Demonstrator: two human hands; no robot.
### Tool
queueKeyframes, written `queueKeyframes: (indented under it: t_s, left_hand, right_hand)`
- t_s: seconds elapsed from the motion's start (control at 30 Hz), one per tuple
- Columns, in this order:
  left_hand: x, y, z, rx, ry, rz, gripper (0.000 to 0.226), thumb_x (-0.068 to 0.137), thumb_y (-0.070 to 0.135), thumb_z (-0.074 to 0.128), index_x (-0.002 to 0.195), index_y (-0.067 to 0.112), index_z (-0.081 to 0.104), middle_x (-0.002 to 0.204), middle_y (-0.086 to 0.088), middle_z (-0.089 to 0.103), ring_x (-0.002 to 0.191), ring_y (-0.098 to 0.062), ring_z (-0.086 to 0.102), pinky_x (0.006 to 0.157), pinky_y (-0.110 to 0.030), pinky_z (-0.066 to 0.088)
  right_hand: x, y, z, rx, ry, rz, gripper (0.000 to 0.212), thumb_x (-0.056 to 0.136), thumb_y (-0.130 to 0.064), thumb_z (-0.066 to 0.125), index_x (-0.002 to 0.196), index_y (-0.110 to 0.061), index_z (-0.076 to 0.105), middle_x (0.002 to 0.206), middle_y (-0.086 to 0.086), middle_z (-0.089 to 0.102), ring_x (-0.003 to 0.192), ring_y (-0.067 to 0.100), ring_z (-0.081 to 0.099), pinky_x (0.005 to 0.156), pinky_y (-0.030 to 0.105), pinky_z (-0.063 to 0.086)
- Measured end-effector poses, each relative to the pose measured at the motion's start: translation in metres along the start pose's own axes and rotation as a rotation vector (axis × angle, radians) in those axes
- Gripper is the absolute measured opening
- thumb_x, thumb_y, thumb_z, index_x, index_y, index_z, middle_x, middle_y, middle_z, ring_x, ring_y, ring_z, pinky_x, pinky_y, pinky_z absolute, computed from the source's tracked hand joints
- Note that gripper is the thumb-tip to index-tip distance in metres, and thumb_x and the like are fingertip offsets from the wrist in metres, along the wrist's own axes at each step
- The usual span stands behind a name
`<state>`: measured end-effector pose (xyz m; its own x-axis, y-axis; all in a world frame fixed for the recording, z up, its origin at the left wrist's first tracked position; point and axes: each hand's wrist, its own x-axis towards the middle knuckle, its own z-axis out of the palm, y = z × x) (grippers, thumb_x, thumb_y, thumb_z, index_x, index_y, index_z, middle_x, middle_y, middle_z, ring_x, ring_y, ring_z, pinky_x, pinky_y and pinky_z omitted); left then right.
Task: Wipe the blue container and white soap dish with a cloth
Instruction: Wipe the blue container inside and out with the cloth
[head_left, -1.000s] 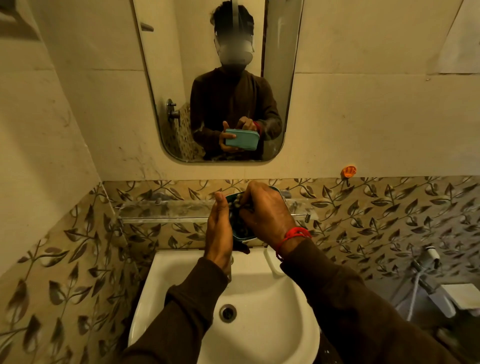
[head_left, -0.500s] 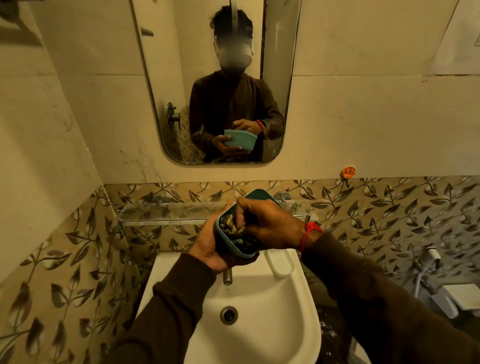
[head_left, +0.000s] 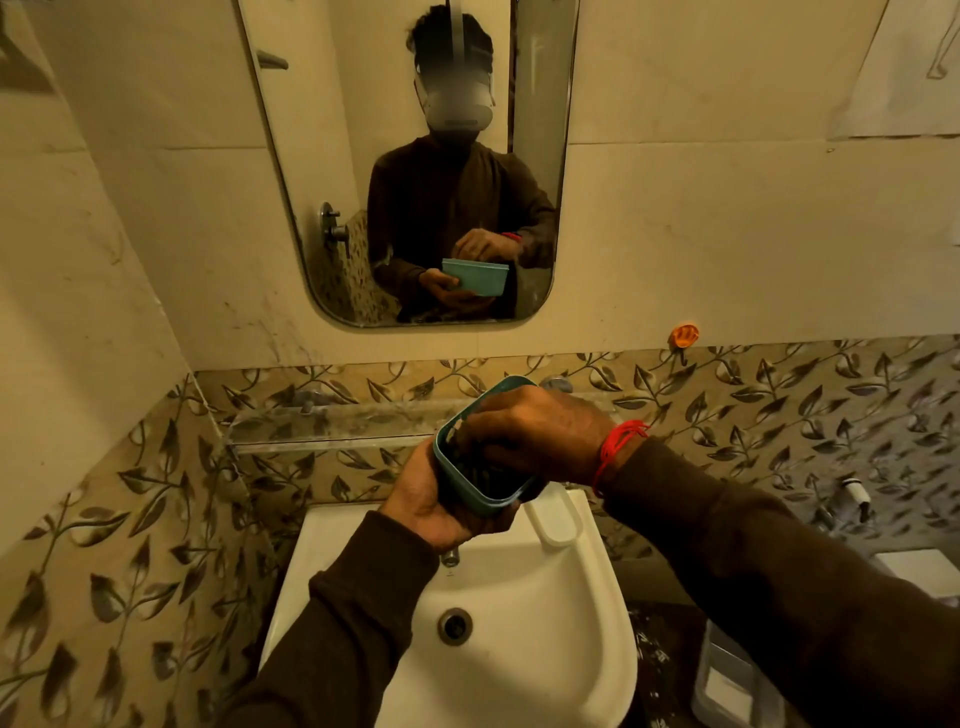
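Note:
The blue container (head_left: 457, 478), a rounded rectangular tub, is tilted with its opening towards me above the sink. My left hand (head_left: 423, 506) cups it from below and behind. My right hand (head_left: 530, 428) reaches into the opening, its fingers pressing a dark patterned cloth (head_left: 480, 470) against the inside. Most of the cloth is hidden by the fingers. The white soap dish (head_left: 553, 517) lies on the sink's back right rim, just below my right wrist.
A white sink (head_left: 545, 623) with a drain (head_left: 454, 626) and tap (head_left: 450, 557) lies below the hands. A glass shelf (head_left: 322, 423) runs along the tiled wall behind. A mirror (head_left: 415, 156) hangs above. An orange hook (head_left: 683, 335) sticks to the wall at right.
The container has turned from on edge to open side facing me and settled into my left palm. My right hand has pushed deeper inside with the cloth.

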<state>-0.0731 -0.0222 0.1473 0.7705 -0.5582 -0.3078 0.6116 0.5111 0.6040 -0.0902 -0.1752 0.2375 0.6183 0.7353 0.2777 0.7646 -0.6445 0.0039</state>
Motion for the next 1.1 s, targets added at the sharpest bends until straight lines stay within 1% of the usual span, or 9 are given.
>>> queueKeyframes:
  t_s: [0.1,0.23,0.43,0.63,0.73,0.83,0.93,1.03,1.1]
  left_hand:
    - [0.000,0.002,-0.002,-0.018,0.036,0.029,0.047,0.089,0.049,0.058,0.108,0.009,0.075,0.092,-0.023,0.077,0.071,-0.038,0.075,0.057,-0.041,0.059]
    - [-0.002,0.006,-0.001,-0.030,0.053,0.021,0.048,0.094,0.049,0.054,0.122,0.013,0.069,0.107,-0.025,0.074,0.091,-0.043,0.071,0.059,-0.042,0.060]
    - [0.002,0.006,-0.006,0.020,0.101,0.158,0.043,0.089,0.047,0.056,0.110,0.015,0.076,0.093,-0.020,0.080,0.077,-0.036,0.078,0.065,-0.045,0.063]
    - [0.001,0.004,0.004,0.080,0.057,0.242,0.038,0.075,0.049,0.061,0.089,0.023,0.086,0.090,-0.012,0.082,0.079,-0.029,0.078,0.063,-0.043,0.063]
    - [-0.001,0.005,0.007,0.033,0.084,0.279,0.039,0.092,0.046,0.054,0.111,0.025,0.080,0.097,-0.013,0.081,0.090,-0.031,0.072,0.062,-0.044,0.063]
    - [-0.004,0.004,0.006,0.018,0.102,0.304,0.045,0.103,0.044,0.044,0.138,0.022,0.063,0.122,-0.018,0.072,0.100,-0.034,0.069,0.066,-0.045,0.064]
    - [-0.004,0.003,0.008,0.016,0.083,0.344,0.043,0.105,0.040,0.043,0.140,0.023,0.062,0.121,-0.016,0.074,0.094,-0.031,0.076,0.067,-0.044,0.064]
    - [-0.005,0.003,0.010,0.031,0.088,0.356,0.045,0.105,0.040,0.042,0.142,0.022,0.060,0.136,-0.020,0.067,0.112,-0.034,0.070,0.083,-0.048,0.061]
    - [-0.006,0.004,0.007,0.043,0.101,0.360,0.048,0.104,0.043,0.042,0.143,0.020,0.059,0.139,-0.021,0.064,0.110,-0.034,0.072,0.078,-0.046,0.062]
  right_hand:
    - [0.002,-0.001,0.001,-0.147,0.012,0.024,0.034,0.088,-0.022,0.065,0.122,-0.018,0.061,0.119,0.011,0.065,0.109,0.030,0.062,0.075,0.044,0.058]
    - [0.008,0.006,-0.003,-0.258,-0.033,0.205,0.044,0.089,-0.025,0.064,0.131,-0.017,0.054,0.127,0.011,0.058,0.118,0.030,0.054,0.089,0.043,0.054]
    - [0.014,-0.008,0.013,-0.359,-0.187,0.368,0.057,0.091,-0.043,0.056,0.138,-0.014,0.044,0.132,0.014,0.052,0.120,0.033,0.050,0.096,0.046,0.043]
    - [0.020,-0.018,0.015,-0.487,-0.199,0.410,0.052,0.084,-0.030,0.069,0.127,-0.010,0.050,0.119,0.017,0.060,0.113,0.036,0.055,0.099,0.050,0.040]
    - [0.023,-0.017,0.008,-0.428,-0.261,0.409,0.048,0.084,-0.032,0.070,0.126,-0.015,0.052,0.118,0.014,0.061,0.112,0.035,0.057,0.100,0.051,0.037]
    - [0.024,-0.016,0.001,-0.334,-0.326,0.396,0.042,0.087,-0.034,0.066,0.123,-0.017,0.055,0.115,0.009,0.063,0.108,0.030,0.059,0.099,0.048,0.036]
    - [0.023,-0.021,-0.003,-0.212,-0.356,0.347,0.032,0.092,-0.030,0.059,0.121,-0.018,0.059,0.114,0.008,0.065,0.105,0.027,0.060,0.095,0.045,0.041]
    - [0.024,-0.028,-0.005,0.004,-0.395,0.314,0.030,0.090,-0.024,0.059,0.119,-0.017,0.063,0.110,0.009,0.066,0.099,0.028,0.061,0.088,0.041,0.051]
    - [0.024,-0.027,-0.004,0.147,-0.350,0.323,0.030,0.088,-0.021,0.060,0.118,-0.017,0.064,0.110,0.008,0.066,0.097,0.026,0.063,0.083,0.038,0.055]
